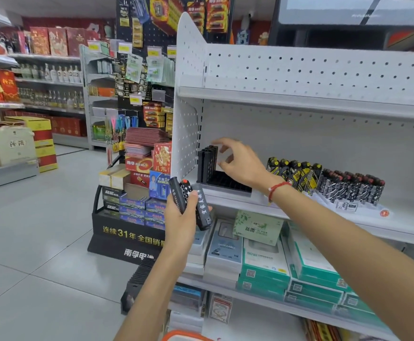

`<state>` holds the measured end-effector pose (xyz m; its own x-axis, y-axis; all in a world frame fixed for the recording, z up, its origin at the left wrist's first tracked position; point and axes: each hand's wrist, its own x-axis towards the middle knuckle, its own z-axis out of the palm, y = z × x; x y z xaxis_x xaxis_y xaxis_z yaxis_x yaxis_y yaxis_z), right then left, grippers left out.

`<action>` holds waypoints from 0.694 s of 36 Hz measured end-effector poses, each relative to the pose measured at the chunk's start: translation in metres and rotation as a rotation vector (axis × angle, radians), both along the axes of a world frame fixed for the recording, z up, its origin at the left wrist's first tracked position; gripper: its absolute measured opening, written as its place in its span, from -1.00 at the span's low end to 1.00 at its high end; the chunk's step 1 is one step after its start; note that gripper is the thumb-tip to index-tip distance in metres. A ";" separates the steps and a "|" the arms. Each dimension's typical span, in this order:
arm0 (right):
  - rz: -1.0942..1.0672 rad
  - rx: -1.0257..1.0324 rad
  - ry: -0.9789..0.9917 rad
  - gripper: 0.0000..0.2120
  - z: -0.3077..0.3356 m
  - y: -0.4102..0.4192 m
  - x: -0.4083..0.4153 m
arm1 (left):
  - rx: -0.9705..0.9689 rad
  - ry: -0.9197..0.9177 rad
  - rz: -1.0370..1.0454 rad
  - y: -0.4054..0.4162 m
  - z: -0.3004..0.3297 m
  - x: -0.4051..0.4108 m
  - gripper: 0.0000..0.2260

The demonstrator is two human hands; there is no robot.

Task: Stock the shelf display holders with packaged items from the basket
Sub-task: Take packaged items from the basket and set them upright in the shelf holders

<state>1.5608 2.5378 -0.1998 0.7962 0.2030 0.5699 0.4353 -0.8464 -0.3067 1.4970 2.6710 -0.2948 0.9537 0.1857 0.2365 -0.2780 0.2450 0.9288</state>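
Stocking black holder (222, 173) on shelf (324, 217)
L hand (183, 217) grips 3 lighters (191, 200) just below holder; R hand (240, 163), fingers spread & relaxed, reaches over holder, which has no lighters visible inside.

Standing in a shop aisle: white pegboard shelving (299, 70) carrying rows of lighters (324, 180) and boxed goods (262, 262), each lot facing outward. Showing at left, a black battery stand (137, 217) hung with carded packs and yellow price tags (124, 48). Lining the far wall, shelves of bottles (53, 72) and red gift boxes (50, 41), over a pale tiled floor (41, 230).
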 end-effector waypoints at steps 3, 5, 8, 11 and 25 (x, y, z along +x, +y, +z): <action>-0.019 0.204 -0.042 -0.66 -0.008 0.004 -0.024 | -0.049 0.008 -0.049 0.000 0.001 -0.001 -0.79; 0.080 0.253 0.119 -0.74 -0.018 0.005 -0.043 | -0.098 0.006 -0.096 -0.001 0.002 -0.003 -0.77; 0.155 0.152 0.341 -0.65 -0.031 0.003 -0.062 | -0.065 0.002 -0.165 -0.002 0.004 -0.005 -0.80; 0.150 0.180 0.424 -0.67 -0.033 -0.002 -0.072 | -0.019 0.000 -0.189 -0.004 0.004 -0.007 -0.89; -0.058 0.408 0.007 -0.87 -0.048 0.005 -0.084 | -0.080 -0.013 -0.032 -0.035 0.009 -0.006 -0.90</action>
